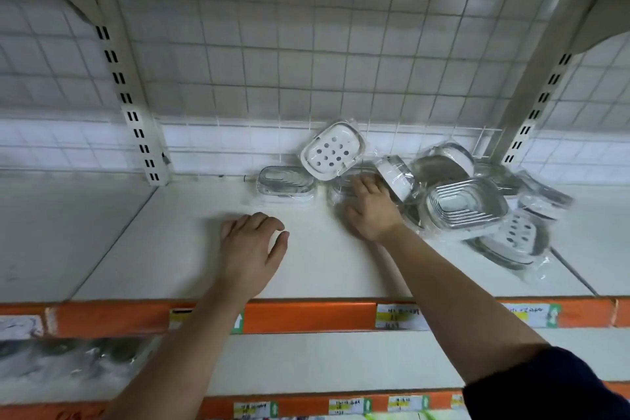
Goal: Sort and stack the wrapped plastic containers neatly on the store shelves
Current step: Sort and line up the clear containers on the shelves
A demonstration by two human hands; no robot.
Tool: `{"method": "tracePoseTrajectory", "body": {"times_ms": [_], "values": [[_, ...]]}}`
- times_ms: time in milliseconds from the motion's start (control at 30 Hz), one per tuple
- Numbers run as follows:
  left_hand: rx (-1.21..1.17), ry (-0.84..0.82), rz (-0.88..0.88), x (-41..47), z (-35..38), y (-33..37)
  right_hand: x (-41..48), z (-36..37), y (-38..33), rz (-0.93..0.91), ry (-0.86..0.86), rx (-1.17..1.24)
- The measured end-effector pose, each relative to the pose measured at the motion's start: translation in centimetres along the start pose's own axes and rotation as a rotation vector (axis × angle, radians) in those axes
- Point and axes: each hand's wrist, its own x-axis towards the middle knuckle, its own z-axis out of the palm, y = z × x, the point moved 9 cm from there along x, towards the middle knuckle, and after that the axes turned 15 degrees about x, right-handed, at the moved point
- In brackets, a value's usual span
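Note:
Several wrapped plastic containers lie in a loose pile (467, 201) at the back right of the white shelf (191, 266). One white perforated container (332, 151) leans against the back grid. A clear grey one (285, 182) sits flat to its left. My right hand (371, 211) reaches into the pile, fingers laid on a clear wrapped container (342, 186) under them; whether it grips is hidden. My left hand (250, 249) rests on the bare shelf with loosely curled fingers, holding nothing.
A wire grid back panel (306, 61) closes the shelf behind. Slotted uprights (133, 106) stand left and right. An orange price rail (306, 317) with labels runs along the front edge. A lower shelf (68, 361) holds blurred wrapped goods.

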Motion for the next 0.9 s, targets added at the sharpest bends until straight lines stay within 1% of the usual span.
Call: {"method": "tracePoseTrajectory", "body": {"times_ms": [33,133,233,333,500,533,567,633,700,767,900], "values": [[0.000,0.004,-0.003,0.0,0.0,0.0,0.3,0.0,0.3,0.012,-0.008,-0.023],[-0.006,0.004,-0.007,0.0,0.0,-0.1,0.5,-0.2,1.2,0.066,0.041,0.011],[-0.029,-0.002,-0.015,0.0,0.0,-0.3,-0.6,0.3,0.8,0.052,0.046,-0.053],[-0.043,-0.001,-0.030,0.0,0.0,-0.5,-1.9,0.2,0.2,0.004,0.097,-0.084],[0.018,0.027,0.002,2.6,0.2,-1.1,-3.4,0.3,-0.4,-0.094,0.093,-0.077],[0.042,0.004,0.009,3.5,0.6,-1.2,-3.9,0.2,-0.6,-0.106,0.099,-0.080],[0.055,-0.051,0.005,4.4,1.2,-1.3,-4.3,0.2,-0.7,-0.111,0.097,-0.084],[0.059,-0.212,-0.013,5.4,3.0,-1.5,-4.9,0.2,-0.9,-0.111,0.086,-0.082],[0.087,-0.298,-0.023,5.8,4.4,-1.8,-5.3,-0.2,-1.1,-0.136,0.113,-0.056],[0.107,-0.300,-0.014,5.8,4.9,-2.0,-5.5,-0.8,-1.1,-0.168,0.156,-0.012],[0.213,-0.224,-0.001,5.4,3.8,-2.5,-6.4,-1.4,-0.9,-0.227,0.208,0.061]]}}
